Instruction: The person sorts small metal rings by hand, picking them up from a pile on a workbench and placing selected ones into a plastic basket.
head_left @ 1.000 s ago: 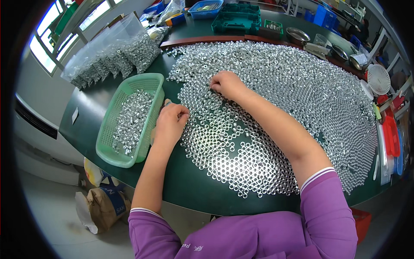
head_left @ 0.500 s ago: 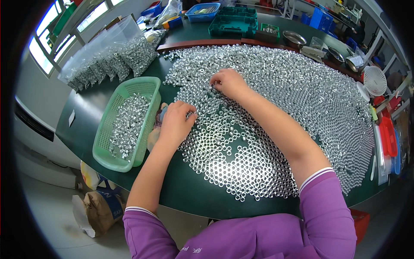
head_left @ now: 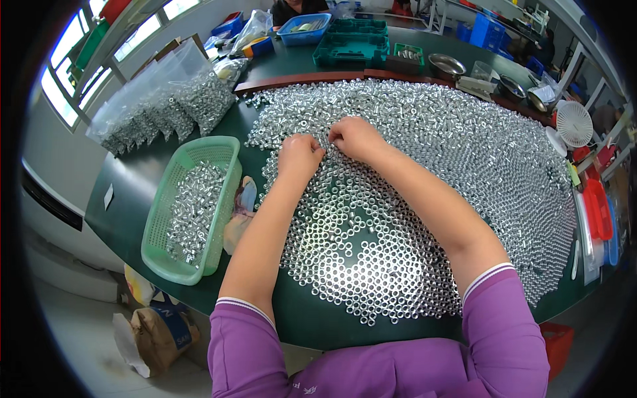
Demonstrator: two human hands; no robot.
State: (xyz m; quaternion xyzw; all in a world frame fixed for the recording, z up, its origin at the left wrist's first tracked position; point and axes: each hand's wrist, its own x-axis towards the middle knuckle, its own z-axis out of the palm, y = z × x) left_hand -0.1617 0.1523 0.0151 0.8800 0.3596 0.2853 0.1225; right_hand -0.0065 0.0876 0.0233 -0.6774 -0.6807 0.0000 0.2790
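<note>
A wide spread of small shiny metal sleeves covers much of the dark green table. Toward me many of them stand on end with their round holes up; at the back they lie in a loose heap. My left hand is over the left side of the spread, fingers curled and pinched at the pieces. Close beside it, my right hand bends its fingers down onto the heap's near edge. Whatever either set of fingertips holds is hidden or too small to make out.
Left of my forearm stands a light green basket partly filled with sleeves. Clear bags of sleeves line the far left. Brown wooden strips edge the heap's back. A white fan and red tray are at right.
My left hand has moved from near the basket to the right and away from me, next to my right hand. The right hand has shifted only slightly. A person now shows at the far edge.
</note>
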